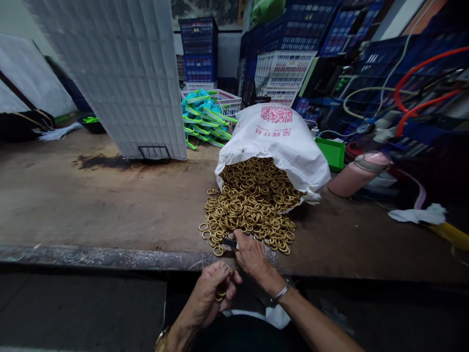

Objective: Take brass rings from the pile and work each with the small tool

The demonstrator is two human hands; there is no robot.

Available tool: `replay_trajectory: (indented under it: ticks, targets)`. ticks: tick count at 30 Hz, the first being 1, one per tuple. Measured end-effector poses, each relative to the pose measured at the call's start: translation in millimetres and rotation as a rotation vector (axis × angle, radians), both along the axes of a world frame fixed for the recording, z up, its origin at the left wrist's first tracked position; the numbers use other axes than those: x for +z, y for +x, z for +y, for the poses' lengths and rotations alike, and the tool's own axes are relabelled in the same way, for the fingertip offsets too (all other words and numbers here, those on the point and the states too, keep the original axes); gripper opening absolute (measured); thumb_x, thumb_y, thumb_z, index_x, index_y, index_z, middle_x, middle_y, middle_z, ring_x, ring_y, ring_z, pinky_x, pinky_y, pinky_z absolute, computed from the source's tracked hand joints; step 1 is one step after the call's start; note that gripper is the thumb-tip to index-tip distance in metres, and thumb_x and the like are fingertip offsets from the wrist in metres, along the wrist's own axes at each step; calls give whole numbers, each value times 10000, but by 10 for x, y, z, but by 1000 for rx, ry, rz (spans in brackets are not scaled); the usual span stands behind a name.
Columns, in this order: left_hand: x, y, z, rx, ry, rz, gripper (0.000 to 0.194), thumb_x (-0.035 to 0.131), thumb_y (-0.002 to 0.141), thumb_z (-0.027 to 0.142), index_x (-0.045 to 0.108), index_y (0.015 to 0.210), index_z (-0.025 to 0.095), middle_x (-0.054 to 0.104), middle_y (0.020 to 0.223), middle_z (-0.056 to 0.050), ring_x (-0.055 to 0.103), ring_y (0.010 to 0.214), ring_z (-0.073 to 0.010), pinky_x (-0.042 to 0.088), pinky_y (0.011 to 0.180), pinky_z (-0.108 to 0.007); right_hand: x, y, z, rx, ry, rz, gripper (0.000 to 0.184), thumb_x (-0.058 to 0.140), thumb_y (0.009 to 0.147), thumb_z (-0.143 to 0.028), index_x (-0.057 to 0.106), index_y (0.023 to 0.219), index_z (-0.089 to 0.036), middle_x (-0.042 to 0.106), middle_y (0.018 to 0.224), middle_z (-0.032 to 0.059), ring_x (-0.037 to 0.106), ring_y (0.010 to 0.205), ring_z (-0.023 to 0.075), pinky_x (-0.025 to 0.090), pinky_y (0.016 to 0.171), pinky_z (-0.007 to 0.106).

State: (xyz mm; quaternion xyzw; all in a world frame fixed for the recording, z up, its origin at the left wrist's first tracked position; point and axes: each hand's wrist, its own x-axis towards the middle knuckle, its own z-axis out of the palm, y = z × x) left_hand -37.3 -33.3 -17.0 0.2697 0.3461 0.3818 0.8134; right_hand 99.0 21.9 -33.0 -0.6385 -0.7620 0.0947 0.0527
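A heap of gold-coloured rings [252, 215] spills from the mouth of a white woven sack [271, 146] onto the worktable [110, 215]. Just in front of the table edge, my left hand [214, 293] is closed around some gold rings [220, 295]; part of them is hidden by the fingers. My right hand [252, 256] is at the near side of the heap, with thumb and fingers closed on a small dark flat tool [229, 242]. Its exact kind cannot be made out. A few loose rings lie beside the tool's tip.
A tall white ribbed panel [142, 83] stands on the table, left of the sack. Behind lie turquoise and lime-green pieces [207, 117]. On the right are a pink bottle [361, 173], a green tray [330, 152] and orange hoses [403, 93]. Stacked blue crates [200, 49] stand behind.
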Motion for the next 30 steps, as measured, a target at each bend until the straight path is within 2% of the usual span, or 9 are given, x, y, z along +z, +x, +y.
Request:
replay_trajectory:
  ticks: [3, 6, 11, 15, 18, 20, 24, 26, 30]
  targets:
    - [-21, -44, 21, 71, -61, -97, 213, 565, 746, 359, 511, 769, 155, 572, 682, -21, 409, 414, -42, 217, 338, -147, -51, -47, 42, -2, 10, -23, 232, 402, 768, -94, 477, 963, -197, 641, 837, 51, 591, 699, 170, 277, 564, 261]
    - [-35, -76, 32, 82, -138, -167, 194, 582, 732, 305, 504, 854, 177, 557, 695, -7, 461, 474, -65, 245, 356, -142, -87, -43, 57, -12, -2, -41, 212, 390, 776, -89, 494, 928, -194, 642, 815, 55, 592, 681, 169, 271, 554, 262]
    - [-65, -69, 72, 167, -186, -147, 215, 619, 704, 323, 502, 713, 142, 539, 693, -9, 502, 547, -78, 296, 397, -150, -80, 53, 39, -46, -27, 83, 202, 372, 770, -85, 504, 897, -171, 627, 762, 60, 564, 646, 157, 278, 550, 250]
    - [-75, 0, 139, 217, -101, -10, 260, 667, 656, 336, 504, 749, 157, 529, 654, 11, 482, 519, -77, 275, 369, -141, -15, 159, -1, -138, -132, 548, 82, 402, 785, -202, 466, 739, -179, 523, 627, -4, 473, 577, 114, 300, 529, 219]
    - [-102, 78, 175, 274, -43, 172, 295, 665, 647, 370, 518, 810, 174, 502, 574, 44, 422, 439, -63, 258, 352, -143, 73, 190, -78, -226, -405, 1055, 211, 401, 799, -358, 390, 663, -197, 313, 485, -88, 277, 409, 62, 217, 405, 189]
    - [-132, 125, 182, 329, 55, 315, 255, 662, 651, 352, 547, 792, 173, 504, 555, 48, 423, 442, -65, 312, 393, -158, 143, 182, -141, -278, -607, 1324, 280, 461, 763, -452, 361, 678, -205, 227, 472, -121, 148, 367, 36, 128, 365, 179]
    - [-188, 155, 169, 408, 431, 525, 118, 629, 691, 272, 645, 757, 176, 632, 747, -34, 563, 721, -160, 434, 705, -257, 224, 150, -224, -348, -826, 1665, 382, 618, 662, -469, 338, 691, -210, 235, 473, -138, 113, 348, 7, 97, 351, 169]
    - [-203, 136, 164, 364, 570, 567, 130, 598, 720, 241, 676, 811, 190, 659, 807, -66, 577, 781, -192, 424, 765, -293, 214, 147, -233, -383, -912, 1779, 389, 658, 643, -421, 333, 688, -213, 228, 461, -143, 112, 341, 4, 112, 345, 165]
    - [-225, 77, 180, 249, 735, 590, 183, 566, 744, 188, 691, 876, 206, 671, 796, -89, 580, 745, -196, 426, 733, -298, 159, 151, -237, -417, -1022, 1916, 382, 676, 636, -356, 325, 669, -211, 229, 460, -141, 103, 340, 0, 120, 337, 159]
